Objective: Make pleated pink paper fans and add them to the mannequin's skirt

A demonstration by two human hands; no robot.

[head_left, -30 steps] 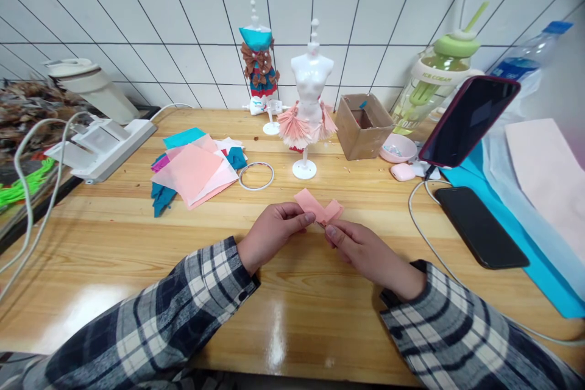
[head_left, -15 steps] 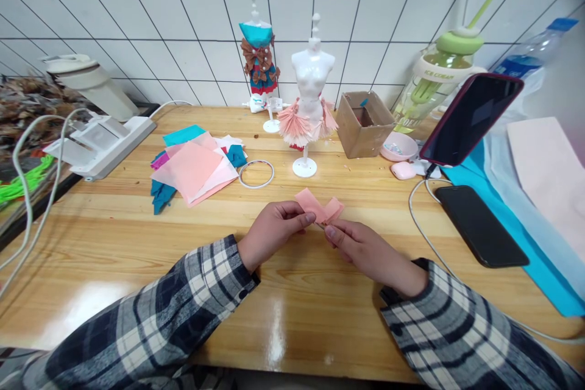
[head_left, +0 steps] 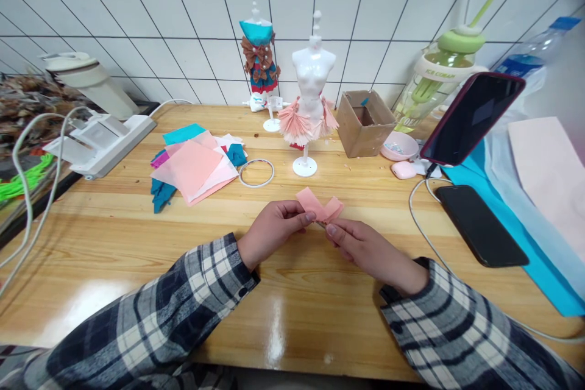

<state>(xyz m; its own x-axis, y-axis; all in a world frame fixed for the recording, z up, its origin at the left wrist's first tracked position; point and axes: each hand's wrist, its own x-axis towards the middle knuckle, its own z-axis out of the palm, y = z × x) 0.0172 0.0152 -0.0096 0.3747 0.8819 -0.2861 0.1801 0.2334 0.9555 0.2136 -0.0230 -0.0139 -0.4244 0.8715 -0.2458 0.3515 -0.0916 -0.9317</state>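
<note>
On my bench [head_left: 283, 317], the white dress form [head_left: 313, 70] stands upright just beyond my hands, presumably for easy sight and reach. My left hand [head_left: 274, 226] and right hand [head_left: 365, 248] pinch nearly closed at the folded pink strip's [head_left: 311, 202] lower edge, between them, likely keeping its folds together. The thin piece [head_left: 320, 223] there is too small to identify.

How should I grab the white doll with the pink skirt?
Probably pinch its stem from the front: the doll stands upright, the stem is thin and bare below the frilly skirt, and a box sits close on the right.
</note>
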